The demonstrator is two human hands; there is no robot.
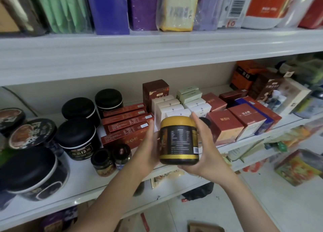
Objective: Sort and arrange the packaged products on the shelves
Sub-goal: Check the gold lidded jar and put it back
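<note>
A black jar with a gold lid and gold bottom band [179, 140] is held upright in front of the middle shelf [83, 179], its printed label facing me. My left hand [148, 149] grips its left side and my right hand [204, 149] cups its right side and base, fingers reaching up past the lid. Behind the jar stand white boxes [167, 107] and flat red boxes [125, 125]. Two small dark-lidded jars [111, 160] stand on the shelf just left of my left wrist.
Black round tins [76, 137] fill the shelf's left part; red and white cartons [236, 121] stand at the right. The upper shelf [157, 53] carries purple, green and orange packs. Lower shelves and floor at the right hold colourful packages [297, 167].
</note>
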